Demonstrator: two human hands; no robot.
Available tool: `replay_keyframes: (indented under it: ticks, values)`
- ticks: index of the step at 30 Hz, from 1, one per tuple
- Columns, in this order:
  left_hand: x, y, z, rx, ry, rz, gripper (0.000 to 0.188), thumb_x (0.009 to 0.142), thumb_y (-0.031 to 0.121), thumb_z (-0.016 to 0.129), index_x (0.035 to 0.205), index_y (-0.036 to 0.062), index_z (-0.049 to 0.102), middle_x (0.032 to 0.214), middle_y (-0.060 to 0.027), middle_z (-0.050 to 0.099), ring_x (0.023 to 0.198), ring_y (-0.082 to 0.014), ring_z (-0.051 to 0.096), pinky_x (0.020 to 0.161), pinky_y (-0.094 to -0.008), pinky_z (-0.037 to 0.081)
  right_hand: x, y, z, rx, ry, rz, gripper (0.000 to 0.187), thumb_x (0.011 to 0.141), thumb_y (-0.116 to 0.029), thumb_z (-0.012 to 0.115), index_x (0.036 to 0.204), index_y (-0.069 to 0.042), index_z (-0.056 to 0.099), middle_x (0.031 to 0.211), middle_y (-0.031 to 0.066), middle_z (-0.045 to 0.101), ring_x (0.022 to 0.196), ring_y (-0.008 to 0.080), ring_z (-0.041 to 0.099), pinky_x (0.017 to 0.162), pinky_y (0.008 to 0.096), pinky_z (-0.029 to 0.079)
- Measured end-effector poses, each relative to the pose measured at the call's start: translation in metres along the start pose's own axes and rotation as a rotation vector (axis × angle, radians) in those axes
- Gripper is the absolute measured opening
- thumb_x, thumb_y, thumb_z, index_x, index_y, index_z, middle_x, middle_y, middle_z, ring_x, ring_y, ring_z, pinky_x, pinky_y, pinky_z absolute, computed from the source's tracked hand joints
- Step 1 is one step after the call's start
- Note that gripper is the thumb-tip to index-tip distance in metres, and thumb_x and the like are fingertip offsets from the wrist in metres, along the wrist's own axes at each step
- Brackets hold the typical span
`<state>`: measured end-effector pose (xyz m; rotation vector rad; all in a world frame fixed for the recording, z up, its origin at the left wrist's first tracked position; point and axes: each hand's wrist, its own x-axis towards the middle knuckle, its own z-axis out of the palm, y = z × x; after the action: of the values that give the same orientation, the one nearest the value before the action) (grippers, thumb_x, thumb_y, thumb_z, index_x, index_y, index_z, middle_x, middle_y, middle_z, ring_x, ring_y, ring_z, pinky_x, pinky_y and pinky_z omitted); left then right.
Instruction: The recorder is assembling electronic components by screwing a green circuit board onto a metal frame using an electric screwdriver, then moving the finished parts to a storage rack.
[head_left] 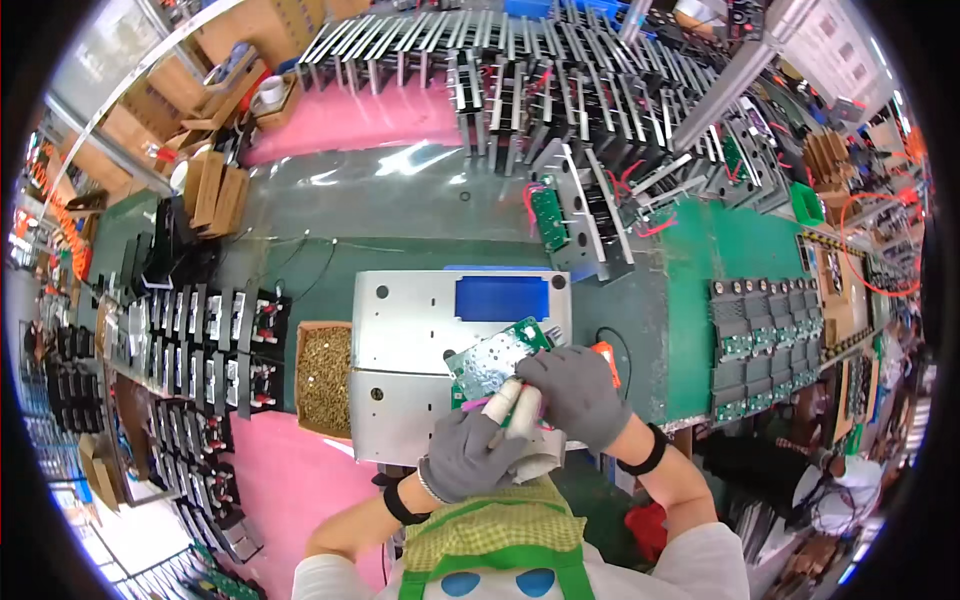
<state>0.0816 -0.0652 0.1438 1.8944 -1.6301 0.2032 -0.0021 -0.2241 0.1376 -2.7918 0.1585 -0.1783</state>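
Observation:
Both hands wear grey gloves and meet at the near edge of a circuit board (pixel 495 362), which is tilted above the metal panel. The board has a green rim and a shiny, pale middle face. My right hand (pixel 580 395) closes on its right lower corner, fingers bent. From below, my left hand (pixel 468 455) reaches up with two white-covered fingers pressed against the same edge; its thumb is hidden. A small purple strip (pixel 474 405) shows beside those fingers. Underneath lies a silver metal panel (pixel 400 335) with round holes and a rectangular cut-out showing blue.
Left of the panel stands a cardboard box (pixel 325 380) of small brass-coloured parts. Rows of black modules (pixel 200 330) line the left side. Metal-framed assemblies (pixel 580 215) with red wires crowd the back. Grey modules with green boards (pixel 765 345) sit at right, beyond an orange object (pixel 607 365).

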Motion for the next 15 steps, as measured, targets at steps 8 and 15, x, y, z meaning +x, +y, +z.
replay_keyframes:
  ticks: [8, 15]
  values:
    - [-0.019, -0.067, 0.003, 0.029, 0.082, -0.460, 0.044, 0.086, 0.025, 0.056, 0.119, -0.0033, 0.048, 0.118, -0.0223, 0.050, 0.105, -0.0368, 0.049, 0.088, -0.0431, 0.039, 0.014, 0.041, 0.031, 0.211, 0.145, 0.325, 0.016, 0.085, -0.022, 0.060, 0.081, -0.007, 0.062, 0.065, 0.0120, 0.058, 0.059, 0.0254, 0.059, 0.053, 0.0331, 0.044]
    - [-0.064, -0.104, 0.112, 0.295, -0.434, -0.366, 0.045, 0.086, 0.022, 0.047, 0.121, -0.0067, 0.046, 0.133, -0.0251, 0.039, 0.126, -0.0396, 0.036, 0.103, -0.0465, 0.030, 0.027, 0.101, 0.099, 0.611, 0.383, 0.402, 0.019, 0.087, -0.022, 0.058, 0.087, -0.003, 0.061, 0.061, 0.0082, 0.057, 0.055, 0.0192, 0.059, 0.052, 0.0308, 0.043]
